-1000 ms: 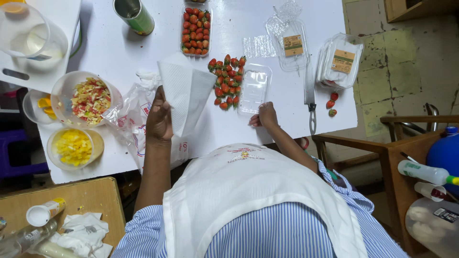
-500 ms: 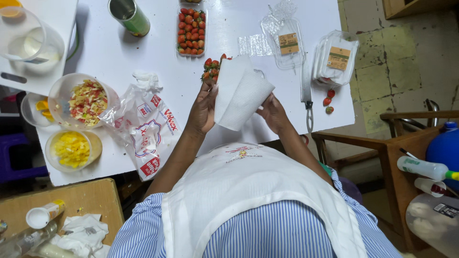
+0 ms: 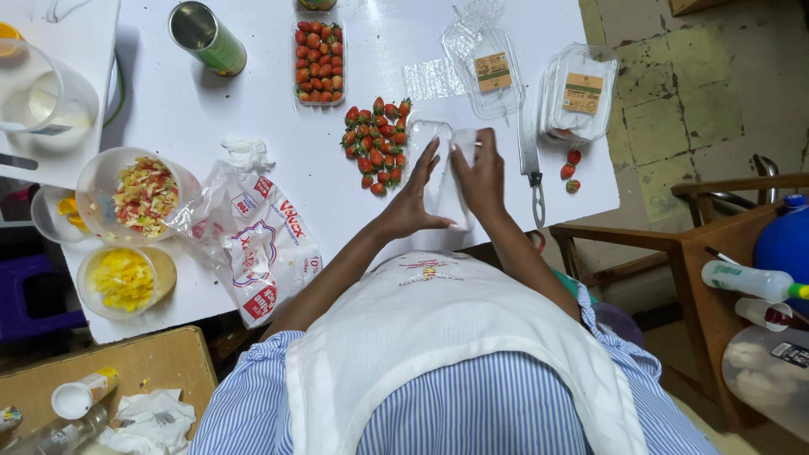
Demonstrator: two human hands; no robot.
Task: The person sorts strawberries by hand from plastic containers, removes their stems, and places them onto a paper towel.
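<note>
Both hands work a white paper towel (image 3: 447, 190) at the near middle of the white table (image 3: 253, 109). The left hand (image 3: 413, 198) lies flat on it, fingers stretched out; the right hand (image 3: 482, 177) curls over its right edge, gripping it. A loose pile of strawberries (image 3: 375, 143) sits just left of the towel, a knife (image 3: 531, 160) just right. A strawberry tray (image 3: 318, 59) and green can (image 3: 209, 38) stand farther back.

The right hand (image 3: 482, 179) covers part of the folded white paper (image 3: 447, 181). Upper edge crops the strawberry punnet (image 3: 317, 59).
</note>
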